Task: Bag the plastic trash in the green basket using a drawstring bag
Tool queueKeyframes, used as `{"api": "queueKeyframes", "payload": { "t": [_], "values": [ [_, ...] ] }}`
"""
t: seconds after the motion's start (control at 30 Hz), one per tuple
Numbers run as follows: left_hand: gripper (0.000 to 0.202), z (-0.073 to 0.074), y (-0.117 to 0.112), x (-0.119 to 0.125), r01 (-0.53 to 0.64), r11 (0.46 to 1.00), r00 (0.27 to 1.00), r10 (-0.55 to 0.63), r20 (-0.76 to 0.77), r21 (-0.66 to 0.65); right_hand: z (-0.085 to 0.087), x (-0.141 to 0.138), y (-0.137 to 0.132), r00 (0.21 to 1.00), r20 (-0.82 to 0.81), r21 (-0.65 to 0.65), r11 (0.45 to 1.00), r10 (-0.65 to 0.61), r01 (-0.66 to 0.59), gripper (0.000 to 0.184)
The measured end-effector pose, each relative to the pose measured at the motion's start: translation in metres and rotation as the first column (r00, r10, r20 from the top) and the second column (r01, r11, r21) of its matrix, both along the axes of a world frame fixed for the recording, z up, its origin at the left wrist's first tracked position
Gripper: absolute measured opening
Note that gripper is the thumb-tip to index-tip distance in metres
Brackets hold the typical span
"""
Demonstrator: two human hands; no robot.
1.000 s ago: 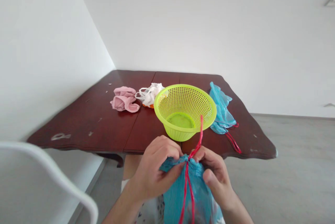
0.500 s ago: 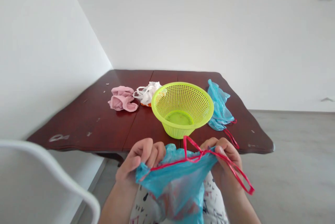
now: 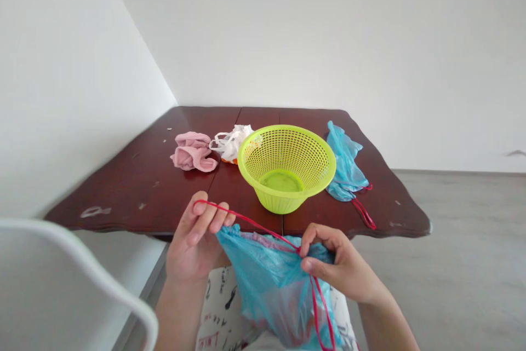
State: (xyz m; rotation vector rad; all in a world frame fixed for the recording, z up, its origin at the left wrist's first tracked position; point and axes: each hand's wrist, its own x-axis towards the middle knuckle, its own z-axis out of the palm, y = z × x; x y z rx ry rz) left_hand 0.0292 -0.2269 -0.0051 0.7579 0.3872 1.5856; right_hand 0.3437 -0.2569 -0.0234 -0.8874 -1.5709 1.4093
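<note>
A blue drawstring bag (image 3: 271,269) hangs over my lap, its mouth facing up and something whitish and reddish showing dimly through the plastic. My left hand (image 3: 197,239) has its fingers curled, with the red drawstring (image 3: 246,220) looped over them at the bag's left corner. On the right, the thumb and forefinger of my right hand (image 3: 341,260) pinch the drawstring at its knot. Two red string ends dangle below that hand, down the bag's front. Some pinkish material shows at the bag's mouth.
A yellow-green plastic basket (image 3: 283,199) stands on the dark wooden table (image 3: 164,203). Left of it lie a white plastic bag (image 3: 235,143) and a pink cloth (image 3: 193,152). Another blue bag (image 3: 344,162) lies to its right. A white curved rail (image 3: 82,258) is at lower left.
My left hand has moved left and up, drawing the red string out taut from the bag's rim. My right hand has shifted from the right corner to the knot; the loose ends now hang down.
</note>
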Motion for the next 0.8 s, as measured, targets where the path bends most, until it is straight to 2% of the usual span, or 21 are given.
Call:
{"api": "queueKeyframes", "payload": {
  "t": [0.1,0.23,0.27,0.37,0.47,0.6,0.7,0.8],
  "values": [
    [0.045,0.002,-0.002,-0.013,0.088,0.996,0.978,-0.093,0.189,0.031,0.002,0.004,0.001,0.992,0.119,-0.009,0.999,-0.049,0.051,0.029],
    [0.051,-0.002,-0.003,-0.03,0.132,0.981,0.967,-0.158,0.199,0.139,0.004,0.014,0.002,0.973,0.228,0.077,0.997,-0.031,0.013,0.021],
    [0.051,-0.003,-0.003,-0.033,0.134,0.978,0.968,-0.163,0.188,0.157,0.004,0.016,0.002,0.974,0.225,0.103,0.995,-0.036,0.013,0.024],
    [0.055,-0.004,-0.002,-0.04,0.125,0.97,0.976,-0.158,0.15,0.208,0.004,0.019,0.004,0.984,0.137,0.143,0.985,-0.115,0.095,0.039],
    [0.068,-0.004,0.0,-0.045,0.13,0.96,0.987,-0.15,0.064,0.247,0.002,0.019,0.005,0.979,-0.016,0.179,0.963,-0.201,0.201,0.036],
    [0.073,-0.006,0.002,-0.051,0.121,0.977,0.983,-0.092,-0.161,0.176,-0.005,0.019,0.001,0.938,-0.227,0.16,0.941,-0.26,0.299,0.031],
    [0.077,-0.007,0.0,-0.054,0.166,0.98,0.947,-0.128,-0.294,0.107,-0.009,0.018,-0.003,0.905,-0.342,0.097,0.948,-0.254,0.303,0.028],
    [0.071,-0.009,0.001,-0.062,0.202,0.979,0.926,-0.178,-0.332,0.04,-0.01,0.017,-0.006,0.902,-0.363,0.023,0.965,-0.234,0.26,0.03]
  ]
}}
